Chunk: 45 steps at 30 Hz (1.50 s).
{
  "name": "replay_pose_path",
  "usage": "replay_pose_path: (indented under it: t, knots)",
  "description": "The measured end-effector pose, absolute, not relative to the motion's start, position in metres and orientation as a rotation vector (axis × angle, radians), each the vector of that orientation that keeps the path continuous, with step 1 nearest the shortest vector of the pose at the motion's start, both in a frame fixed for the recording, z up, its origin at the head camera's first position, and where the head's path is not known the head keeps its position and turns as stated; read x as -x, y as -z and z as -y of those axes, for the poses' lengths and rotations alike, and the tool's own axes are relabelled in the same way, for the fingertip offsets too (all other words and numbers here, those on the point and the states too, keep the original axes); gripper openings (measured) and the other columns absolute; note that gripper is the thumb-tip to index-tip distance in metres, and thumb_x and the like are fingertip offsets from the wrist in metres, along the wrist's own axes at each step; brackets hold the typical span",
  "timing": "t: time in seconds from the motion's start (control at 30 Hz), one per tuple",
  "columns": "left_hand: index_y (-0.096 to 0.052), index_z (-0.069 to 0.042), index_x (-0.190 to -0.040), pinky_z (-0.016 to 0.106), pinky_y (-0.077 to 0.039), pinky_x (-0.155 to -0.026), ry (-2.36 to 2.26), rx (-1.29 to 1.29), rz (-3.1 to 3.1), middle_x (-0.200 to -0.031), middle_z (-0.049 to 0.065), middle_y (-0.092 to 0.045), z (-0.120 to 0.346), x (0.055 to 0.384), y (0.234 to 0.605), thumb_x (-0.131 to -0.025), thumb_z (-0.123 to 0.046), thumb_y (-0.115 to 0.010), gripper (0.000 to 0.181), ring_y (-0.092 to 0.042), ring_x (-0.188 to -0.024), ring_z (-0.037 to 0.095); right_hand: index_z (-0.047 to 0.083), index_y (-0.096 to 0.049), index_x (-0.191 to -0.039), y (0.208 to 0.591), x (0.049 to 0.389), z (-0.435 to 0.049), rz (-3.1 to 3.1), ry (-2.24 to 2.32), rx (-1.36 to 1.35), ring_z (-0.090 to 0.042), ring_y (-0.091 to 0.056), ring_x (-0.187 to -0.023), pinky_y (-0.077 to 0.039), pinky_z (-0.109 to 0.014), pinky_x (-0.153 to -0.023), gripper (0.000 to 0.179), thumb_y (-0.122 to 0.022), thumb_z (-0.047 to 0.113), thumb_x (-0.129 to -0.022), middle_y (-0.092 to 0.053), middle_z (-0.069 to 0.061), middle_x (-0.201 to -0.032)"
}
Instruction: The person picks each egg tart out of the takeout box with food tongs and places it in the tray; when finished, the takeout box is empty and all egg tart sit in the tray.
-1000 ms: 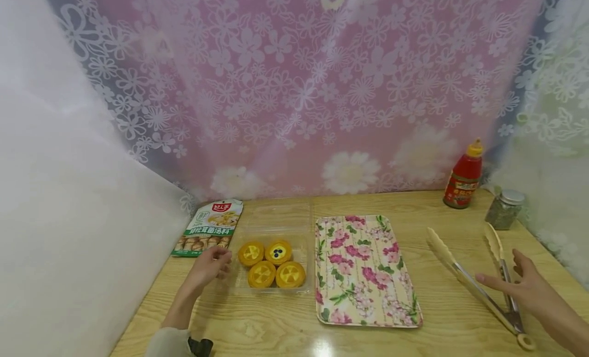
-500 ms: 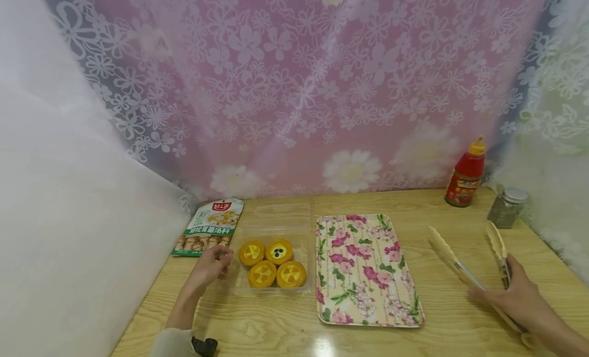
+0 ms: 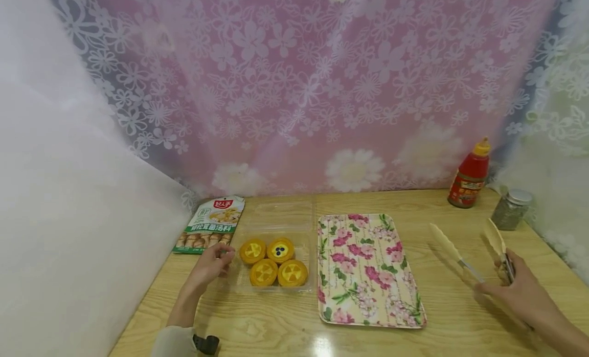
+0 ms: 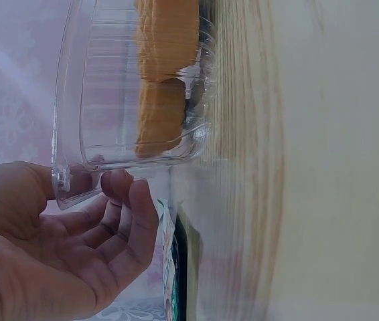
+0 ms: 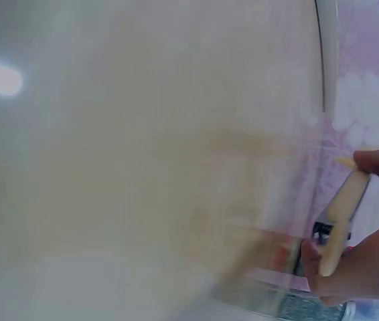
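Note:
In the head view my left hand (image 3: 209, 267) is at the left side of a clear plastic box (image 3: 302, 244) with its lid open. Several round yellow egg tarts (image 3: 264, 271) lie in the box, one topped with dark berries. The left wrist view shows my thumb and curled fingers pinching the corner of the box's rim (image 4: 62, 177). At the right, my right hand (image 3: 524, 295) grips metal tongs with cream tips (image 3: 445, 242), their arms spread apart. In the right wrist view the tongs (image 5: 350, 197) sit between thumb and fingers; the handle end is hidden in the head view.
A flower-patterned tray (image 3: 368, 270) lies between the box and the tongs. Behind the left hand is a green and white soup packet (image 3: 211, 226). A red sauce bottle (image 3: 470, 178) and a glass spice jar (image 3: 512, 208) stand at the back right, by the curtain.
My right hand has come down from beside the tongs and taken hold of them, and they have lifted slightly. The left hand stays at the box's edge.

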<state>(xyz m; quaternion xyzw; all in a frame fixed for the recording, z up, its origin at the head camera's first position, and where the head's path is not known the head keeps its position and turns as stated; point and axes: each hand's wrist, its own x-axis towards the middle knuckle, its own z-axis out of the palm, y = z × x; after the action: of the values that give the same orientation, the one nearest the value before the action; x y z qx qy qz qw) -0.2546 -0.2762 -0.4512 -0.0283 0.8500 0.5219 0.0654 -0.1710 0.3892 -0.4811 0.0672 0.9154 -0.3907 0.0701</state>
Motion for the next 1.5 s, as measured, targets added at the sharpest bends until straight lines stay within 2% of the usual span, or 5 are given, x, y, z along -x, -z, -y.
replay_pose_path:
  t: [0.5,0.83,1.07,1.3,1.5]
  knots:
    - [-0.059,0.005,-0.128,0.039,-0.058,-0.068,-1.581,0.069,-2.567,-0.093,0.016,-0.057,0.273,0.256,0.449,-0.108,-0.015,-0.058,0.028,-0.063,-0.077,0.029,0.001,0.005,-0.165,0.440,0.169,-0.345,-2.798,1.090,0.005,-0.026,-0.067,-0.087,-0.048,-0.032,-0.062,0.105,-0.067,0.043,-0.101,-0.068,-0.022,-0.113]
    - [-0.059,0.004,-0.130,0.041,-0.058,-0.069,-1.572,0.079,-2.570,-0.095,0.016,-0.057,0.275,0.254,0.450,-0.108,-0.016,-0.058,0.029,-0.063,-0.076,0.028,0.002,-0.012,-0.166,0.433,0.171,-0.308,-2.928,1.017,0.152,-0.070,-0.039,-0.128,-0.051,-0.064,-0.083,0.099,-0.069,0.049,-0.099,-0.031,-0.045,-0.154]
    - [-0.058,0.005,-0.130,0.042,-0.059,-0.070,-1.556,0.082,-2.572,-0.094,0.014,-0.056,0.277,0.255,0.451,-0.109,-0.015,-0.058,0.029,-0.063,-0.079,0.029,0.014,-0.020,-0.167,0.420,0.173,-0.275,-2.818,1.189,0.271,-0.025,-0.061,-0.050,-0.046,-0.033,-0.053,0.093,-0.072,0.046,-0.097,-0.047,-0.035,-0.150]
    - [-0.059,0.005,-0.128,0.044,-0.060,-0.072,-1.559,0.086,-2.571,-0.094,0.014,-0.057,0.277,0.254,0.451,-0.108,-0.015,-0.058,0.027,-0.064,-0.080,0.029,0.018,-0.020,-0.168,0.404,0.182,-0.246,-2.572,1.265,0.443,-0.022,-0.054,-0.044,-0.044,-0.032,-0.036,0.084,-0.067,0.040,-0.102,-0.072,-0.022,-0.104]
    - [-0.059,0.006,-0.127,0.045,-0.059,-0.071,-1.563,0.083,-2.568,-0.093,0.015,-0.057,0.276,0.255,0.451,-0.108,-0.014,-0.057,0.027,-0.064,-0.079,0.029,0.018,-0.028,-0.166,0.400,0.189,-0.222,-2.506,1.268,0.609,-0.022,-0.052,-0.042,-0.047,-0.037,-0.038,0.077,-0.067,0.037,-0.103,-0.039,-0.032,-0.158]
